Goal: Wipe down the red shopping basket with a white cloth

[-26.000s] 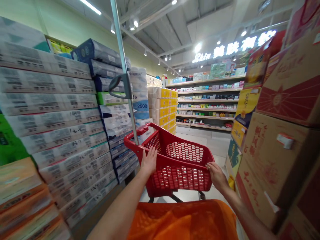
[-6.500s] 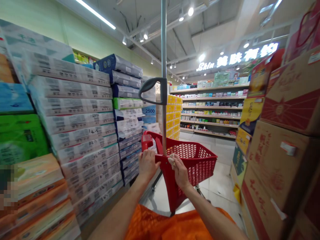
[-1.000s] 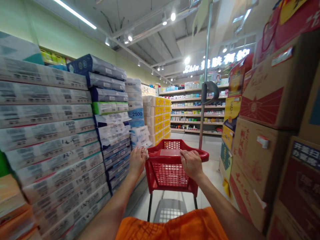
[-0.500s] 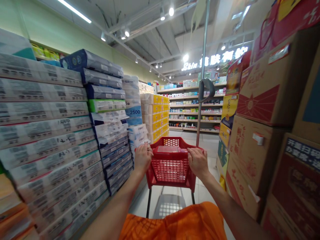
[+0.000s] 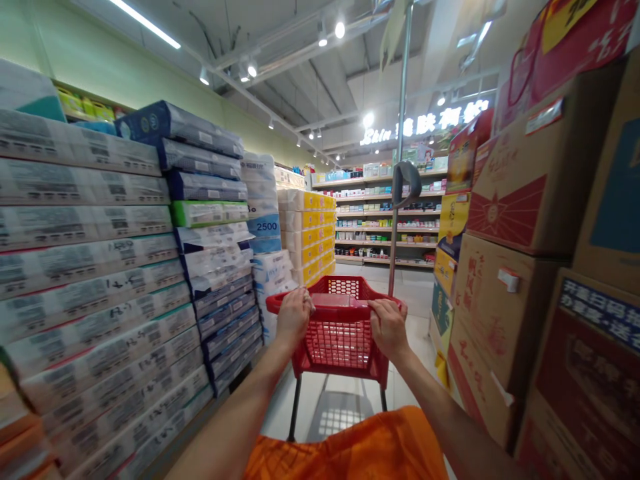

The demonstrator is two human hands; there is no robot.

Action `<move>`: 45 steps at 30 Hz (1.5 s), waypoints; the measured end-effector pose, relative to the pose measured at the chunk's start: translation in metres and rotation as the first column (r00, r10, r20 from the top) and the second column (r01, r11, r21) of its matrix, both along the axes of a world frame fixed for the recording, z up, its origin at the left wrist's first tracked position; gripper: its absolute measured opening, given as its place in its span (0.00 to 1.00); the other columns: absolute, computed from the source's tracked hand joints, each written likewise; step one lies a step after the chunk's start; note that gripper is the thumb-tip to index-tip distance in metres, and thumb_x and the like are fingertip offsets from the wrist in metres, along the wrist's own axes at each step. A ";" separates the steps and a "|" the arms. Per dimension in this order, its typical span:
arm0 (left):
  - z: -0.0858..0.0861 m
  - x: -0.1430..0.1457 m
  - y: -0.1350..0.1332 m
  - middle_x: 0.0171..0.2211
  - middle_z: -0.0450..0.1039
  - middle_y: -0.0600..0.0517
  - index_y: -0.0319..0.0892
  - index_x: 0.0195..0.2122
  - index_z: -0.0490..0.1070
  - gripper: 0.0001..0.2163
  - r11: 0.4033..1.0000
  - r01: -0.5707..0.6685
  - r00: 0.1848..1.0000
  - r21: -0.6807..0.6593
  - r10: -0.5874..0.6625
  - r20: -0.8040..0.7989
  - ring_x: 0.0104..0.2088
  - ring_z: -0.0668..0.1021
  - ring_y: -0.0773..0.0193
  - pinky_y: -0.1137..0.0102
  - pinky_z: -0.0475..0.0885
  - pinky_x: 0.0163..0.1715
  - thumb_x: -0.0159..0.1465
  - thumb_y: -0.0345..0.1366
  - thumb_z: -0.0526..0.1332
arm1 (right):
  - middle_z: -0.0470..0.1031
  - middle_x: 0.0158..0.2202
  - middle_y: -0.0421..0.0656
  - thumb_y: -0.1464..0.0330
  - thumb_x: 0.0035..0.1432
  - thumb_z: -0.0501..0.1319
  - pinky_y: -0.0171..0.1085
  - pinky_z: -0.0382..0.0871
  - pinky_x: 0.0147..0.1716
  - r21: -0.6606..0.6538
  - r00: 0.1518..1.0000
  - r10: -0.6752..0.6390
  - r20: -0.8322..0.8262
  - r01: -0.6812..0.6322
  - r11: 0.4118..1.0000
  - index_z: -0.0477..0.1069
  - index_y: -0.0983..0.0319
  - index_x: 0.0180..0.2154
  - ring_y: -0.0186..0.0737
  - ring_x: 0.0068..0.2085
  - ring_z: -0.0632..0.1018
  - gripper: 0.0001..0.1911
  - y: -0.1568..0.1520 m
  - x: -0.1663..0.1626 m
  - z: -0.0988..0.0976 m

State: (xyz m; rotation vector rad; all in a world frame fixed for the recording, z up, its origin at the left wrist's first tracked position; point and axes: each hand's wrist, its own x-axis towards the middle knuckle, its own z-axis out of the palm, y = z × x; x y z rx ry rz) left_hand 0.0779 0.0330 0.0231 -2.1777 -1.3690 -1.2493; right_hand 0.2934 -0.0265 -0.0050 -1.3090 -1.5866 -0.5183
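Note:
A red plastic shopping cart [image 5: 341, 337] stands in front of me in a narrow shop aisle. My left hand [image 5: 293, 315] grips the left end of its red handle bar, with a small crumpled whitish cloth tucked under the fingers. My right hand [image 5: 389, 325] is closed on the right end of the same bar. A tall grey pole [image 5: 399, 153] with a hooked grey bracket rises from the cart's right far corner. The cart's basket looks empty from here.
Stacked packs of tissue paper [image 5: 100, 267] wall the left side. Brown and red cardboard boxes [image 5: 525, 267] are piled high on the right. Yellow packs [image 5: 315, 233] and product shelves [image 5: 395, 220] stand at the aisle's far end. Tiled floor [image 5: 415, 293] runs ahead.
The cart has turned from sideways to straight ahead of me. Both hands moved onto the handle bar, and the cart has rolled slightly forward along the aisle.

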 end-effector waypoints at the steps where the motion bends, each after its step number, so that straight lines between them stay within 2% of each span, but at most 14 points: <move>1: 0.001 0.011 -0.004 0.46 0.70 0.43 0.37 0.45 0.66 0.14 0.999 0.041 0.999 0.006 -0.041 -0.035 0.48 0.70 0.58 0.59 0.65 0.50 0.61 0.34 0.48 | 0.74 0.39 0.43 0.72 0.54 0.48 0.47 0.44 0.51 0.010 1.000 -0.006 -0.002 0.006 1.000 0.71 0.61 0.39 0.42 0.44 0.69 0.15 0.000 -0.001 0.000; 4: 0.006 0.054 -0.019 0.46 0.70 0.45 0.39 0.46 0.65 0.14 0.970 0.244 0.955 0.025 -0.235 -0.183 0.48 0.70 0.60 0.61 0.65 0.50 0.59 0.32 0.51 | 0.74 0.38 0.43 0.72 0.54 0.48 0.47 0.45 0.51 0.023 1.000 -0.008 0.004 0.008 1.000 0.71 0.61 0.39 0.42 0.44 0.69 0.15 0.002 0.001 -0.001; 6: 0.014 0.068 -0.023 0.44 0.71 0.46 0.40 0.45 0.66 0.13 0.957 0.289 0.936 0.001 -0.282 -0.211 0.46 0.71 0.61 0.63 0.65 0.49 0.59 0.33 0.51 | 0.74 0.39 0.43 0.71 0.54 0.48 0.46 0.45 0.51 0.011 1.000 0.004 0.005 -0.004 1.000 0.71 0.61 0.38 0.42 0.44 0.69 0.15 0.002 0.004 -0.001; 8: 0.021 0.060 -0.018 0.42 0.72 0.48 0.41 0.43 0.67 0.12 0.975 0.204 0.960 -0.090 -0.217 -0.178 0.44 0.72 0.62 0.65 0.65 0.47 0.60 0.34 0.50 | 0.74 0.38 0.43 0.71 0.55 0.48 0.46 0.44 0.51 0.000 1.000 0.023 -0.008 -0.023 1.000 0.71 0.61 0.37 0.42 0.43 0.70 0.15 0.002 0.006 0.000; 12: 0.030 0.014 0.002 0.35 0.74 0.48 0.41 0.34 0.70 0.12 0.965 -0.026 0.989 -0.261 -0.014 -0.149 0.37 0.75 0.62 0.69 0.67 0.38 0.62 0.35 0.47 | 0.75 0.36 0.43 0.71 0.54 0.48 0.46 0.43 0.51 0.023 0.997 0.040 -0.058 -0.039 0.999 0.71 0.61 0.34 0.41 0.42 0.71 0.14 0.003 0.004 0.002; 16: 0.024 -0.008 0.002 0.35 0.74 0.46 0.40 0.35 0.69 0.13 0.962 -0.098 0.988 -0.256 0.063 -0.141 0.37 0.75 0.60 0.69 0.67 0.36 0.63 0.37 0.46 | 0.74 0.36 0.42 0.71 0.54 0.47 0.46 0.42 0.52 0.045 0.996 0.060 -0.073 -0.056 0.997 0.71 0.61 0.34 0.40 0.42 0.70 0.14 0.002 -0.004 0.002; 22: 0.013 -0.005 -0.015 0.38 0.72 0.44 0.37 0.40 0.67 0.14 0.974 -0.198 0.977 -0.112 0.187 -0.098 0.40 0.73 0.59 0.65 0.65 0.43 0.62 0.36 0.46 | 0.74 0.36 0.42 0.71 0.55 0.47 0.45 0.42 0.52 0.031 0.991 0.115 -0.074 -0.113 0.993 0.71 0.60 0.35 0.39 0.42 0.70 0.14 0.000 -0.012 0.003; 24: 0.014 0.006 -0.019 0.37 0.72 0.45 0.37 0.39 0.68 0.13 0.983 -0.166 0.981 -0.077 0.156 -0.112 0.40 0.72 0.59 0.64 0.64 0.44 0.62 0.35 0.46 | 0.74 0.36 0.42 0.72 0.55 0.47 0.45 0.42 0.52 0.016 0.989 0.129 -0.069 -0.128 0.992 0.71 0.60 0.35 0.39 0.42 0.70 0.14 0.003 -0.015 0.004; 27: 0.014 0.041 -0.024 0.36 0.72 0.47 0.39 0.38 0.68 0.11 0.999 -0.001 0.983 -0.054 -0.009 -0.181 0.39 0.72 0.61 0.65 0.65 0.43 0.61 0.33 0.48 | 0.74 0.37 0.42 0.73 0.54 0.47 0.45 0.43 0.51 -0.002 0.989 0.143 -0.047 -0.143 0.990 0.70 0.61 0.36 0.39 0.42 0.70 0.14 0.010 -0.021 0.005; 31: 0.011 0.070 -0.028 0.40 0.71 0.46 0.38 0.41 0.67 0.11 0.991 0.132 0.958 0.003 -0.127 -0.256 0.43 0.71 0.61 0.64 0.64 0.45 0.61 0.32 0.50 | 0.74 0.39 0.43 0.73 0.55 0.48 0.45 0.45 0.51 -0.011 0.991 0.132 0.022 -0.132 0.991 0.70 0.61 0.38 0.41 0.43 0.69 0.14 0.016 -0.028 0.004; 35: 0.007 0.016 -0.022 0.41 0.72 0.48 0.40 0.41 0.67 0.12 0.994 0.103 0.975 0.021 -0.097 -0.201 0.42 0.71 0.62 0.65 0.65 0.46 0.62 0.35 0.48 | 0.73 0.41 0.44 0.72 0.56 0.48 0.45 0.46 0.52 0.032 0.990 0.126 0.055 -0.128 0.991 0.68 0.62 0.43 0.41 0.44 0.69 0.15 0.017 -0.028 0.002; 39: 0.009 -0.043 -0.014 0.38 0.73 0.47 0.39 0.38 0.68 0.13 0.992 -0.123 0.989 -0.021 0.121 -0.080 0.40 0.72 0.61 0.64 0.66 0.45 0.62 0.34 0.46 | 0.74 0.40 0.43 0.72 0.56 0.48 0.44 0.48 0.51 0.098 0.986 0.163 0.024 -0.165 0.981 0.69 0.61 0.41 0.40 0.44 0.70 0.14 0.018 -0.023 -0.003; 42: 0.011 -0.020 -0.019 0.38 0.73 0.47 0.38 0.39 0.68 0.12 0.996 -0.084 0.991 -0.031 0.080 -0.110 0.42 0.72 0.61 0.65 0.65 0.46 0.62 0.33 0.47 | 0.74 0.39 0.43 0.72 0.56 0.47 0.46 0.47 0.51 0.127 0.986 0.164 0.003 -0.163 0.978 0.69 0.61 0.39 0.41 0.43 0.70 0.14 0.018 -0.021 -0.007; 45: 0.012 0.034 -0.030 0.42 0.72 0.48 0.39 0.43 0.67 0.12 0.990 0.144 0.961 -0.007 -0.142 -0.238 0.43 0.71 0.63 0.66 0.64 0.48 0.61 0.33 0.49 | 0.73 0.41 0.44 0.72 0.56 0.46 0.47 0.47 0.52 0.126 0.985 0.170 0.020 -0.171 0.977 0.67 0.62 0.44 0.41 0.44 0.70 0.17 0.019 -0.018 -0.008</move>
